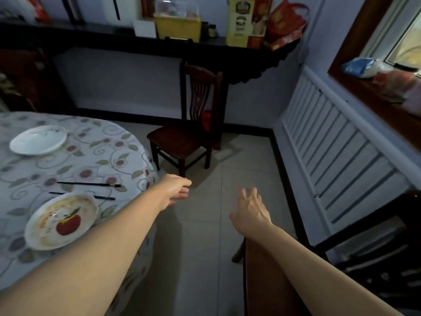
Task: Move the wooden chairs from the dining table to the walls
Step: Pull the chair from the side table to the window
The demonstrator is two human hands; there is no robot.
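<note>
Dark wood chair (190, 115) ahead of both hands, half-lost in shadow — left hand (177, 190) loose, right hand (250, 208) spread, both empty.

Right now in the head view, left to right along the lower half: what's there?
Apple-print plate → chopsticks → left hand → right hand → white slatted radiator cover.

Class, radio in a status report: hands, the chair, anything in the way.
Both hands, left and right, open, empty, reaching forward. Dark wooden slat-back chair stands untouched beside the floral-clothed table. Bare tiled floor between.
</note>
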